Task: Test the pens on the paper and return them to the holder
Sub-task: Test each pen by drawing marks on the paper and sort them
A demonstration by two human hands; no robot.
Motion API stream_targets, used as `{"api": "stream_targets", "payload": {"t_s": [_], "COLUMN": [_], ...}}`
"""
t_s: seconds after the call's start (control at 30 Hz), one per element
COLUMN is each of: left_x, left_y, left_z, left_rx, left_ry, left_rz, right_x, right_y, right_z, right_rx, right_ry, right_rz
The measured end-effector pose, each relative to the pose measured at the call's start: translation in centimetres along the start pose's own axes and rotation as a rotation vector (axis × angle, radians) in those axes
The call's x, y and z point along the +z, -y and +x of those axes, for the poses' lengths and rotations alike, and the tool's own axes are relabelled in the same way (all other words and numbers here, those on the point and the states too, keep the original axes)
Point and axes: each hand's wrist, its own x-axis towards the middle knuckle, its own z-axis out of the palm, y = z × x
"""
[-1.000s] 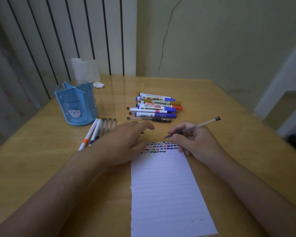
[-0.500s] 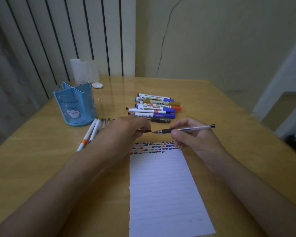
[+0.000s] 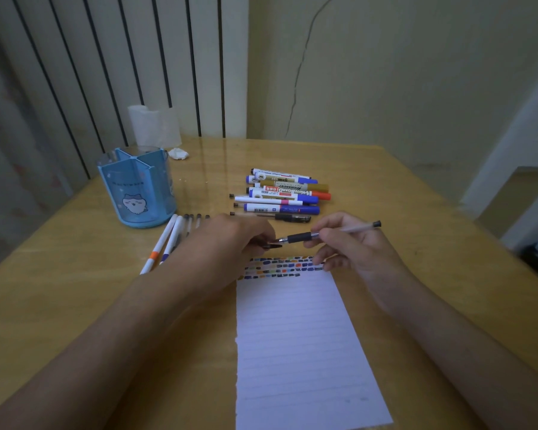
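My right hand [image 3: 351, 246] grips a clear gel pen [image 3: 333, 233] with a black grip, held level above the top of the lined paper [image 3: 302, 346]. Its tip meets a black pen cap [image 3: 272, 244] pinched in my left hand [image 3: 230, 240]. Rows of small coloured test marks [image 3: 280, 267] cross the paper's top edge. The blue pen holder [image 3: 137, 187] with a cat face stands empty-looking at the left. A pile of markers and pens [image 3: 284, 195] lies behind my hands.
Several thin pens [image 3: 174, 237] lie beside the holder, partly under my left forearm. A white tissue roll [image 3: 154, 125] and a crumpled tissue [image 3: 178, 154] sit at the back by the striped wall. The wooden table's [image 3: 416, 193] right edge drops off.
My right hand lifted the pen off the paper and turned it level. My left hand picked up the cap and brought it to the pen's tip.
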Motion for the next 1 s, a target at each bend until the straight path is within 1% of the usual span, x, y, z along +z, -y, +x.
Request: {"api": "stream_targets", "payload": {"t_s": [0.27,0.43,0.67,0.83,0.9,1.0], "left_x": [0.2,0.6,1.0,0.9,0.7,-0.7], "left_y": [-0.2,-0.2,-0.2,-0.8,-0.6,0.5], "left_z": [0.0,-0.1,-0.2,-0.1,0.0,0.0], "left_rx": [0.037,0.012,0.113,0.191,0.151,-0.008], "left_ry": [-0.016,-0.037,-0.079,-0.079,-0.064,-0.048], "left_rz": [-0.04,-0.124,-0.043,-0.014,0.016,0.064], "right_x": [0.0,0.0,0.3,1.2,1.1,0.5], "right_y": [-0.4,-0.6,-1.0,-1.3,-1.3,-1.0], "right_z": [-0.2,-0.4,-0.4,0.0,0.0,0.1], "right_rx": [-0.061,-0.071,-0.077,-0.085,-0.071,-0.053], "right_ry": [0.057,0.056,0.048,0.036,0.025,-0.009], "right_rz": [-0.125,-0.1,-0.086,-0.079,-0.079,-0.111]}}
